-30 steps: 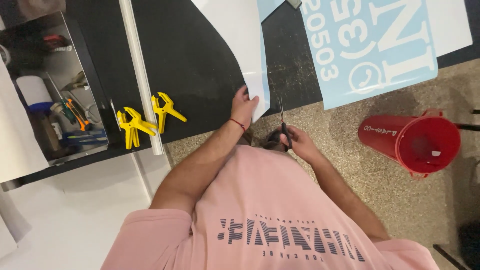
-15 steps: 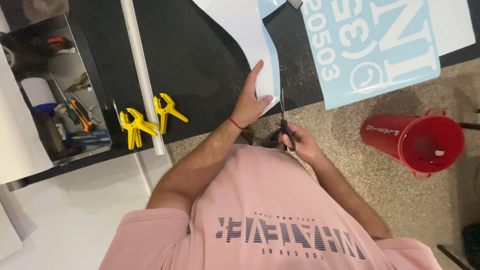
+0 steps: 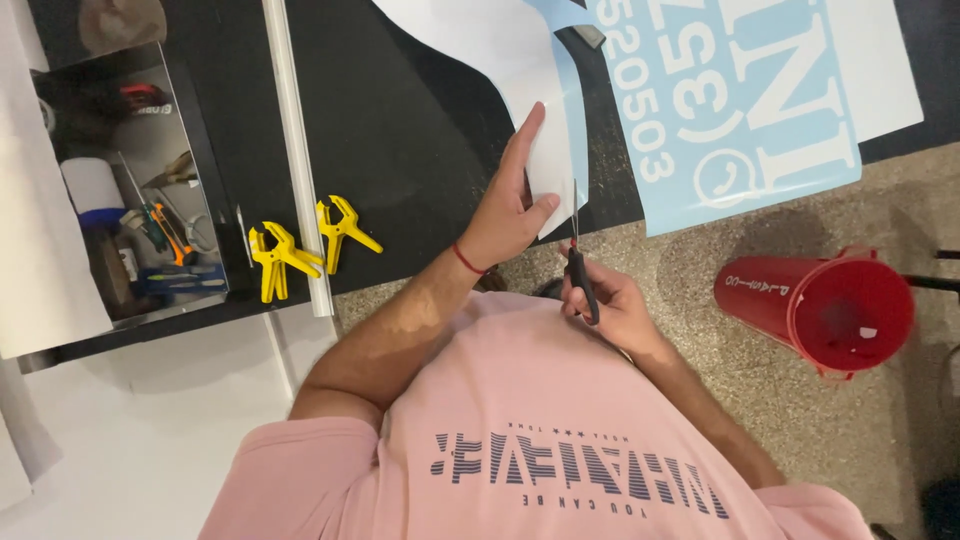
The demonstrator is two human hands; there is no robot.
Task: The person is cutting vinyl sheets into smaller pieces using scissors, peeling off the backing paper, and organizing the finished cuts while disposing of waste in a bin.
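Note:
A white sheet (image 3: 520, 70) lies on the black table (image 3: 400, 130) and curls over its front edge. My left hand (image 3: 505, 210) grips that edge, fingers stretched flat up the sheet and thumb pinching its lower corner. My right hand (image 3: 615, 300) is just below and to the right, closed on black-handled scissors (image 3: 577, 255). Their blades point up along the sheet's right edge, close to my left thumb. A light blue sheet with white letters and digits (image 3: 740, 100) lies on the table to the right of the blades.
Two yellow spring clamps (image 3: 285, 258) (image 3: 345, 228) lie beside a long white strip (image 3: 295, 160) on the table's left part. A tray of tools (image 3: 140, 220) is at far left. A red bin (image 3: 845, 315) lies on the speckled floor at right.
My left hand has slid further up the white sheet and its fingers have straightened. The scissors have moved up along the sheet's edge with my right hand.

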